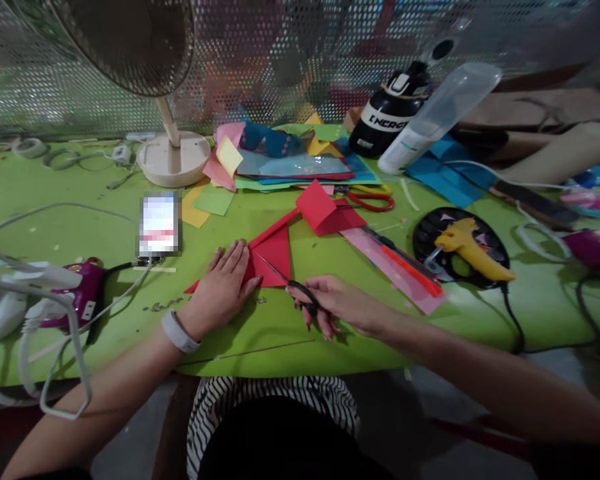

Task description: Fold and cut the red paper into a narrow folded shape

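My left hand point(219, 288) lies flat with its fingers stretched out, pressing a sheet of red paper point(277, 248) to the green table. Near the paper's lower edge, my right hand point(336, 303) is closed around the black handles of a pair of scissors point(307, 297). The blades point up and left across the red paper, close to my left fingers; whether they are cutting cannot be told. A narrow folded red strip runs along the sheet's top edge. Beyond it sits another folded red paper piece point(318, 208).
Red-and-yellow-handled scissors point(375, 200) lie behind the red papers. To the right are pens on a pink strip point(425, 300) and a yellow glue gun point(473, 250) on a black dish. A phone point(159, 225), fan base point(174, 160) and black bottle point(380, 123) stand around.
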`<state>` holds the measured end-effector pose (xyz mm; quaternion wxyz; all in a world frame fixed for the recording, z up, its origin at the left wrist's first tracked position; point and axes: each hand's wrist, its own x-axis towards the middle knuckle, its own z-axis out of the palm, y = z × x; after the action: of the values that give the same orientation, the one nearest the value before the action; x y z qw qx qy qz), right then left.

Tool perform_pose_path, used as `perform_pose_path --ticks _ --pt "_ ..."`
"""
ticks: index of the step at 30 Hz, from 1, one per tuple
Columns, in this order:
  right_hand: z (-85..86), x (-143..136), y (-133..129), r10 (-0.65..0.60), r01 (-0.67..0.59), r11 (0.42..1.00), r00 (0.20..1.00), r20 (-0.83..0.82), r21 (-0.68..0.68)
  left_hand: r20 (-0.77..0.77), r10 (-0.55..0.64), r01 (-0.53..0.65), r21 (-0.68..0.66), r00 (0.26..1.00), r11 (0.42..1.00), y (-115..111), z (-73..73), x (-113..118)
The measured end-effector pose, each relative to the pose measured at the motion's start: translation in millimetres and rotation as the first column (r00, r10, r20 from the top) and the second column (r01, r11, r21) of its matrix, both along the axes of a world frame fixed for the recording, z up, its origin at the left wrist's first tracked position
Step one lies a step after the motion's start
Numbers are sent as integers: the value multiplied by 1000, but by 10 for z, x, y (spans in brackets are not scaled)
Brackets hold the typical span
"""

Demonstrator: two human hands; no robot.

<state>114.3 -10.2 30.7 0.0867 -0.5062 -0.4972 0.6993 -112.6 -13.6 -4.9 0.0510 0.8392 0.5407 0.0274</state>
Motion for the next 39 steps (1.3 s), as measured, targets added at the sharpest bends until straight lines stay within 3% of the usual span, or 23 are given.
perform_pose_path --ticks 39 --pt "-80 -55 134 42 -39 997 998 -37 67 39 -15 14 21 999 1000 -4 -27 -25"
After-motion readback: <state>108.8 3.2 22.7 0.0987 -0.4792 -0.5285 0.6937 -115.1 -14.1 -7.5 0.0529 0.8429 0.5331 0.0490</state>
